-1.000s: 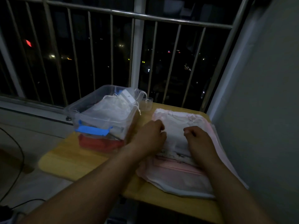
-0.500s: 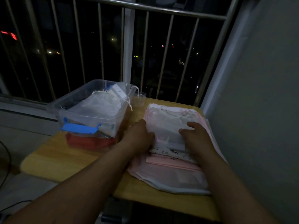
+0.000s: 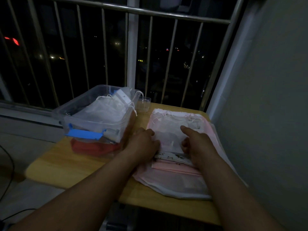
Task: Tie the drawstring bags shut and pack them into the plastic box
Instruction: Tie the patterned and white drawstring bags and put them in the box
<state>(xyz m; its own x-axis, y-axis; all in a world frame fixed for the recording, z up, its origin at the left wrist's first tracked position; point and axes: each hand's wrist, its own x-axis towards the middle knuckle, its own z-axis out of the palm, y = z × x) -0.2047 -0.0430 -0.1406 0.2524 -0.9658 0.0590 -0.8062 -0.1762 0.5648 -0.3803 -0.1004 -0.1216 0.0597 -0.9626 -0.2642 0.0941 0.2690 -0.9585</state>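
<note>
Your left hand (image 3: 143, 144) and right hand (image 3: 198, 145) lie apart on the top drawstring bag (image 3: 168, 130), right of the plastic box (image 3: 93, 124), probably flattening it for tying. Whether either hand grips it is too dim to tell.

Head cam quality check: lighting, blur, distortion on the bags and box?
Head view: very dim, night outside; only the bag pile and plastic box catch faint light. Wide-angle splays the railing bars. The table looks smeared at its left edge. On left hand and right hand, grip detail is lost in shadow.
</note>
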